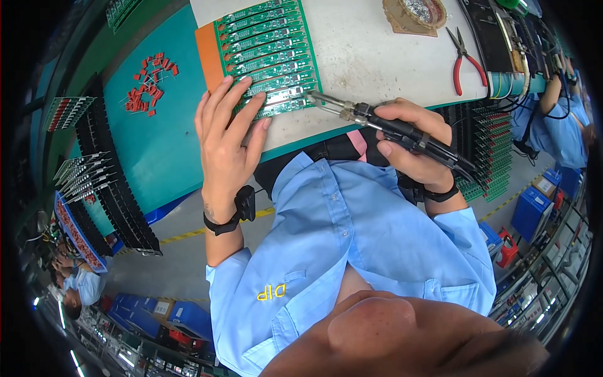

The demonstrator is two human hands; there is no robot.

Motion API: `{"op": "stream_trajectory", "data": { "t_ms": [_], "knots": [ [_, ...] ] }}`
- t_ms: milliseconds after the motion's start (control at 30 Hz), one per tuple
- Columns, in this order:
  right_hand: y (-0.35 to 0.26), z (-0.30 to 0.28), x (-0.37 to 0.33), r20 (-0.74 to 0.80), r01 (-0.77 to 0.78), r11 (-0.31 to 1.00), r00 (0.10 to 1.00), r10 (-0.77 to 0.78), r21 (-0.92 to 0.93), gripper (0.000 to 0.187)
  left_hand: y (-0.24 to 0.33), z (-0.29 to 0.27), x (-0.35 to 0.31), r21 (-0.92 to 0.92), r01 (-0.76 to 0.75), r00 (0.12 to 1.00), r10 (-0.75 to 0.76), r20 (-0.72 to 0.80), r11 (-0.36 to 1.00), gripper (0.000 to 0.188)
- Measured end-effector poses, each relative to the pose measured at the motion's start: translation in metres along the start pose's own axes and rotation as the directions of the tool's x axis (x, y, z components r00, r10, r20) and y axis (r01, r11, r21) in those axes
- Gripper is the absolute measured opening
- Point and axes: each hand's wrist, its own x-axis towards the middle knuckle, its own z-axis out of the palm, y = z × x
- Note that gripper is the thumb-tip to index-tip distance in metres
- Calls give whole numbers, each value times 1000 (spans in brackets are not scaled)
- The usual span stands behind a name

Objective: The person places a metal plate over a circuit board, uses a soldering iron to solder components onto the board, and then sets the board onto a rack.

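My left hand lies with its fingers apart, the fingertips on the lower left part of a green circuit board panel. The panel is made of several long strips side by side, with an orange strip along its left edge. In my right hand is a black-handled soldering iron, fingers wrapped round its grip. Its metal tip points left and is at the panel's lower right edge; whether it touches a pad I cannot tell.
Loose red components with wire leads lie on the teal mat. Red-handled pliers and a round dish of metal scraps are at the right. Black racks with boards flank the bench; co-workers sit farther off.
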Motion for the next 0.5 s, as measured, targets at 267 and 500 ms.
{"op": "stream_trajectory", "data": {
  "t_ms": [267,500],
  "knots": [
    [-3,0,3,1,-146,989,989,146,37,42,0,0,0,-7,5,1000,-5,2,1000,35],
    [-2,2,8,16,-174,984,985,174,45,40,-1,1,-1,-19,8,1000,-8,-7,1000,34]
  ]
}}
